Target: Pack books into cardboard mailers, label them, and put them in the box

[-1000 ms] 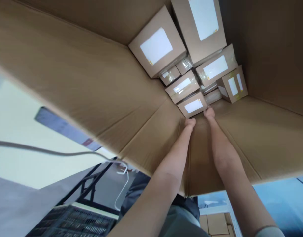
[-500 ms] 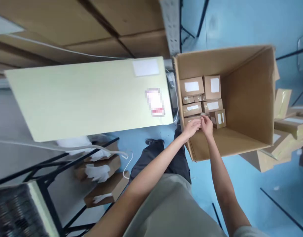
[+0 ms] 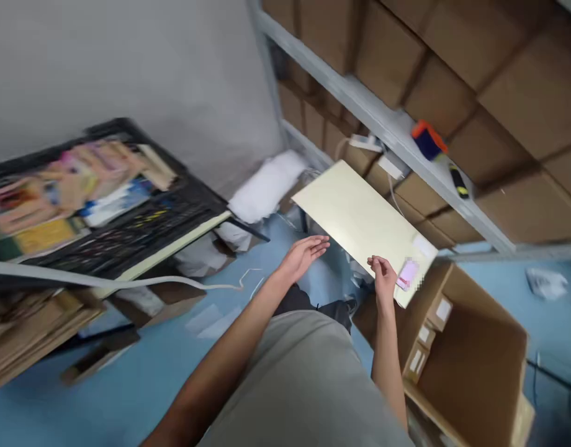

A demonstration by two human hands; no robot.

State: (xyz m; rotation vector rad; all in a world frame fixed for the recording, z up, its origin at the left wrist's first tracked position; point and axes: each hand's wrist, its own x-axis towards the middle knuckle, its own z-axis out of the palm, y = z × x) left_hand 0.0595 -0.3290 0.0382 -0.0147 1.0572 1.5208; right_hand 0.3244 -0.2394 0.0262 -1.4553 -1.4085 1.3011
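Observation:
My left hand (image 3: 306, 257) is in the air, fingers stretched out and nothing in it. To its right, my right hand (image 3: 383, 276) hovers over the near edge of a pale tabletop (image 3: 355, 211), its fingers loosely bent and slightly apart, with no object visible in them. A phone-like item (image 3: 408, 274), partly pixelated, lies on the tabletop just beside that hand. Below right stands a large open carton (image 3: 472, 354). Small labelled boxes (image 3: 416, 363) sit along its left inner side, partly hidden by the wall.
A rack (image 3: 383, 118) packed with brown cartons runs along the back, holding a tape dispenser (image 3: 429, 139) and a yellow-black cutter (image 3: 458, 181). On the left, a dark table (image 3: 174, 230) carries colourful packs. A white cable (image 3: 127, 279) crosses in front of it.
Both hands have left the small boxes inside the large carton and drawn apart. My view has swung left, bringing the dark table and more of the rack into sight.

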